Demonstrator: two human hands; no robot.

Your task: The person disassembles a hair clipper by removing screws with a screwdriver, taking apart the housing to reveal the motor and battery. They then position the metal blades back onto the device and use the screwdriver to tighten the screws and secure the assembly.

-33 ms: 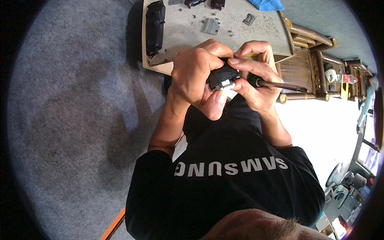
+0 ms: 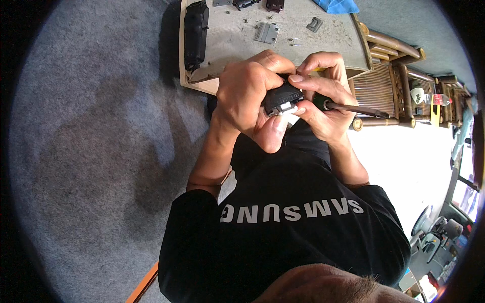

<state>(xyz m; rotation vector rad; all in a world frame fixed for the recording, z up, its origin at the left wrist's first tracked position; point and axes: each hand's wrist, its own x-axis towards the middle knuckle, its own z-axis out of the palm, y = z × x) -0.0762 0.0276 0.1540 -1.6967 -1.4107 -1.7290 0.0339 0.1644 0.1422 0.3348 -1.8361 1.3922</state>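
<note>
My left hand [image 2: 247, 98] is closed round a black plastic hair clipper body [image 2: 284, 96], thumb underneath. A small white piece [image 2: 286, 107] shows at the clipper's near end. My right hand [image 2: 326, 96] pinches the clipper's right side with fingertips and thumb. The same hand also keeps a screwdriver [image 2: 353, 107] in its palm; the dark shaft points right and a bit of green handle shows. The clipper's far part is hidden by my fingers. Both hands are raised over my lap, just before the table's near edge.
On the wooden table [image 2: 227, 50] lie a long black clipper housing [image 2: 195, 38], a metal clipper blade [image 2: 268, 33], a small grey bracket [image 2: 314, 24], a tiny wire spring [image 2: 294, 42] and loose screws. A blue cloth [image 2: 337, 5] rests at the far right. Bamboo furniture [image 2: 376, 93] stands right.
The clipper body has tilted very slightly in my fingers, its white end turning a little. My hands keep the same hold, and the things on the table have not moved.
</note>
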